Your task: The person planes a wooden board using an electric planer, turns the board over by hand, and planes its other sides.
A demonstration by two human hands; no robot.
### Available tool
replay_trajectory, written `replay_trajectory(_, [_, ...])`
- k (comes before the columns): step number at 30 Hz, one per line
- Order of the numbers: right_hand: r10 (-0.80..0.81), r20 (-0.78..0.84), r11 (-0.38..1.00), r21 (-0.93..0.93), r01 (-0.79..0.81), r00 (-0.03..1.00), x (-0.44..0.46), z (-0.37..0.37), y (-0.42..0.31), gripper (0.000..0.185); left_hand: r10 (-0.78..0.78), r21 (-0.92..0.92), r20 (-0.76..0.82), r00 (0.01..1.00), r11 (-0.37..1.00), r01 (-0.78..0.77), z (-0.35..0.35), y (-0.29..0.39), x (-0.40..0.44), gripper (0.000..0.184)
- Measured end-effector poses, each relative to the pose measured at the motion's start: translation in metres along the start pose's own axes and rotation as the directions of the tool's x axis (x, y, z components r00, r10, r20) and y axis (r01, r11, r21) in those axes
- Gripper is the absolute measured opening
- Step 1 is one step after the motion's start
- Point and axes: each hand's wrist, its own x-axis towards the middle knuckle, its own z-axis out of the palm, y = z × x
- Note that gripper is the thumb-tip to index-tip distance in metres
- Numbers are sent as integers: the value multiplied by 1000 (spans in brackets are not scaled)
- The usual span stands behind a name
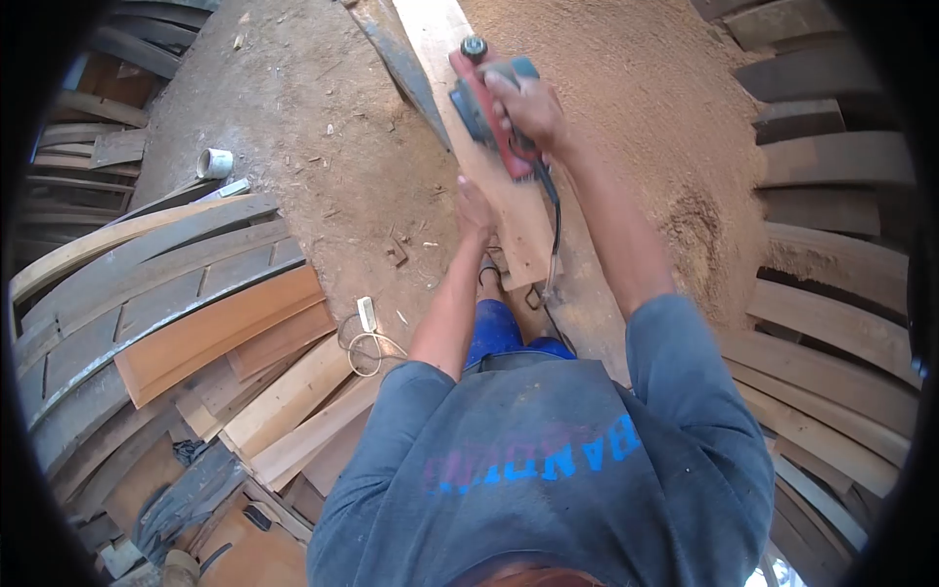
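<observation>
A red and blue-green electric hand planer point(486, 112) rests on the upper face of a long pale wooden plank point(525, 227). My right hand point(531, 110) is wrapped round the planer's handle, and a dark cord trails from its back end toward my feet. Lower down, my left hand point(475, 210) grips the plank's left edge, its fingers partly hidden. The plank runs from near my feet up past the top of the view. Beside its left edge lies a grey board point(399, 64).
Sawdust and shavings point(690, 230) cover the ground on the right. Stacked boards point(836, 210) line the right side; more planks point(220, 338) lie at left. A white cup-like container point(214, 163) lies on the ground. A white power socket point(367, 313) with a looped cable sits near my left elbow.
</observation>
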Motion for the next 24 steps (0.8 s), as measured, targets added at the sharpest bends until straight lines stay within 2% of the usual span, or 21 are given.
replay_trajectory(1, [15,11,999,29,-16,1000,-36,0,3,38,-3,-47,-12,1000,999,2,2,-6,3,80])
replay_trajectory(3, [20,40,999,34,-22,999,-96,-5,48,34,-62,-204,125,990,975,87,-6,-11,9,82])
replay_trajectory(4, [47,35,994,-99,-44,998,-137,-9,68,31,-82,-277,196,977,951,136,-5,-13,12,83])
replay_trajectory(5, [73,87,988,-144,-60,994,-184,-16,65,47,38,-203,24,999,979,-32,5,-18,16,87])
replay_trajectory(6, [98,138,979,-191,-70,986,-231,-23,62,72,30,-232,28,999,973,-23,9,-27,23,88])
replay_trajectory(7, [9,55,994,-113,-3,998,-275,-17,89,69,21,-260,31,999,966,-12,9,-37,31,89])
replay_trajectory(8, [-60,6,991,-123,61,998,-315,-13,108,64,13,-287,35,999,958,-2,10,-42,34,90])
replay_trajectory(9, [-79,-24,989,-127,75,997,-335,-11,115,59,51,-275,55,997,961,-34,4,-23,20,90])
replay_trajectory(10, [-97,-53,987,-132,89,994,-355,-9,120,56,47,-261,59,997,965,-30,7,-32,27,90])
replay_trajectory(12, [-24,-66,992,-126,15,998,-369,-7,121,50,30,-234,63,998,972,-15,4,-37,34,89])
replay_trajectory(15, [5,-112,998,-59,-12,994,-318,2,106,50,99,-355,66,993,932,-69,2,-23,20,84])
replay_trajectory(17, [-18,-84,998,-64,12,996,-266,0,76,49,178,-198,185,967,970,-140,-17,-34,31,79])
replay_trajectory(19, [-55,-81,997,-67,50,995,-207,4,52,46,185,-222,196,963,965,-140,-19,-30,28,75])
replay_trajectory(21, [-111,-104,992,-70,104,988,-139,6,32,40,99,-366,119,988,929,-49,5,-30,20,70])
replay_trajectory(23, [-202,-81,979,-25,201,976,-58,8,30,41,74,-174,75,994,983,-60,3,-20,12,65])
replay_trajectory(24, [-205,-74,979,-16,205,976,-21,9,17,42,110,73,61,992,991,-114,-5,-2,1,64])
